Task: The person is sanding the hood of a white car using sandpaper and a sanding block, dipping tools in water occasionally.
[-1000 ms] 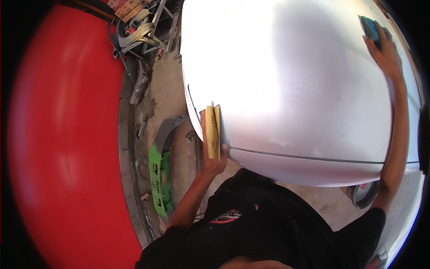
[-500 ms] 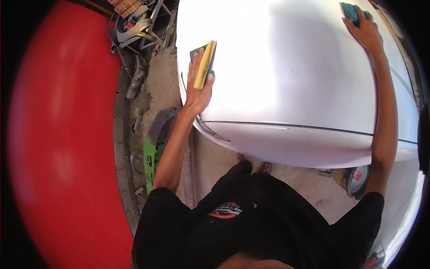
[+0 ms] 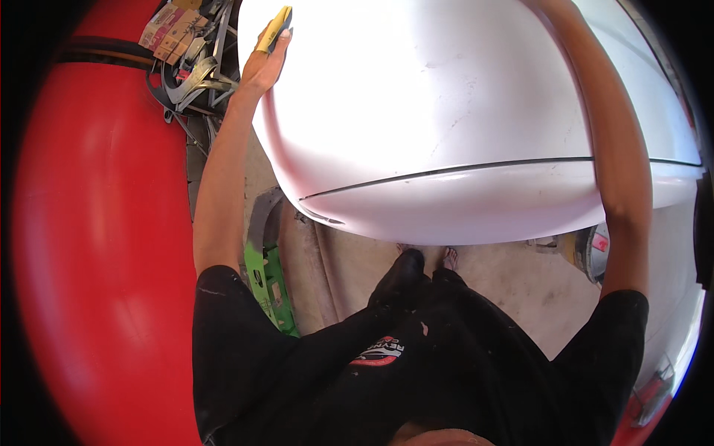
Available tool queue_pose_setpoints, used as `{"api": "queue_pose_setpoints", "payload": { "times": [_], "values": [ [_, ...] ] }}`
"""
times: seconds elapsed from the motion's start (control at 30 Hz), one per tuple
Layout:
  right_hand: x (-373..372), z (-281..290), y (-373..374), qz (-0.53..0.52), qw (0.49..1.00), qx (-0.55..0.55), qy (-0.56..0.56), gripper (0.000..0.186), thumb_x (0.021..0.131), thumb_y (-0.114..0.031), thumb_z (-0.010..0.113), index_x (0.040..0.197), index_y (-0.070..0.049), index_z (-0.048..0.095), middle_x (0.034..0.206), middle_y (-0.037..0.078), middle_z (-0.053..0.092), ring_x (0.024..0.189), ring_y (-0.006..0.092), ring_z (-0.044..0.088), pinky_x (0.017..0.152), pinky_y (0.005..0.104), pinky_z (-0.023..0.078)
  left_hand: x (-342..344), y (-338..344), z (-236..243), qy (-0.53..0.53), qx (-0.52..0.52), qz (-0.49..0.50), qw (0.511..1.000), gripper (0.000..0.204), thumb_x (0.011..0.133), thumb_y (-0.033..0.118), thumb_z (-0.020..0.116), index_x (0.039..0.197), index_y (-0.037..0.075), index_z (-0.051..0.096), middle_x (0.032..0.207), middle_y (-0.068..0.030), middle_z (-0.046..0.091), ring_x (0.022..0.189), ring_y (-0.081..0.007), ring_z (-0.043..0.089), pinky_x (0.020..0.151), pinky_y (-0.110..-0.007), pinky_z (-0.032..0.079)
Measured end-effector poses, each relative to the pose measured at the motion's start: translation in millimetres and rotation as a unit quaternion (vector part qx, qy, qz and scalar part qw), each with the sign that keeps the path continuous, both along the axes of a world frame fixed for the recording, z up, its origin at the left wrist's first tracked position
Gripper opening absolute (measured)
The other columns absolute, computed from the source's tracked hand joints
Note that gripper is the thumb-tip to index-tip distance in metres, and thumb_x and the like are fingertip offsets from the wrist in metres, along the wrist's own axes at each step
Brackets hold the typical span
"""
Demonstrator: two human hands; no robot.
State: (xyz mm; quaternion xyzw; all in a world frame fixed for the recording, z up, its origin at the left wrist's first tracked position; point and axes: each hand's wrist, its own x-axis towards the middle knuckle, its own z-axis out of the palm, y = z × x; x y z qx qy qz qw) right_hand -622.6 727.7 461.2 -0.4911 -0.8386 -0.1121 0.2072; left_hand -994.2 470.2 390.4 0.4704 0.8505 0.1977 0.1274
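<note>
Near the top left edge of the white car panel (image 3: 357, 111), my left hand (image 3: 262, 70) holds a folded piece of sandpaper (image 3: 276, 30), yellow on one side and dark grey on the other. My thumb lies along its right side; the other fingers are partly hidden behind it. Hand and sandpaper are at the panel's surface. On the right, my right forearm reaches far across the white panel, and the hand is cut off by the upper edge. Whatever it holds is out of sight. Faint scuffs mark the panel's middle.
A large red car panel (image 3: 111, 223) fills the left side. Beyond my left arm are cardboard boxes (image 3: 175, 33) and piled metal parts (image 3: 197, 82). A green and grey car part (image 3: 269, 279) lies on the floor (image 3: 357, 279) below. A round can-like object (image 3: 587, 253) stands under the right side.
My left hand has slid forward and left with the sandpaper. My right hand, which held a blue-green pad, has passed beyond the upper edge. The view has shifted too.
</note>
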Motion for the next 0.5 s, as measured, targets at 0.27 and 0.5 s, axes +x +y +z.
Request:
{"api": "queue_pose_setpoints", "payload": {
  "times": [0.27,0.5],
  "values": [
    [3.7,-22.9,21.4,0.004,1.0,-0.015,0.018,0.072,0.09,-0.039,0.062,0.151,-0.004,0.045,0.154,0.031,0.041,0.139,0.05,0.043,0.112,0.0574,0.042,156.3,-91.3,-47.4,0.077,0.167,-0.119,0.976,0.088,0.103,0.07,0.018,0.164,0.007,0.023,0.169,-0.0154,0.026,0.159,-0.0316,0.015,0.131,-0.049,0.008],
    [2.6,-3.5,11.3,0.031,0.997,-0.028,-0.068,0.06,0.093,-0.035,0.06,0.144,-0.004,0.052,0.142,0.029,0.05,0.129,0.044,0.05,0.106,0.055,0.046,195.1,-181.5,-45.3,0.027,0.115,-0.224,0.967,0.084,0.105,0.065,0.027,0.159,0.002,0.035,0.164,-0.0188,0.037,0.156,-0.0379,0.026,0.127,-0.052,0.019]
  ]
}}
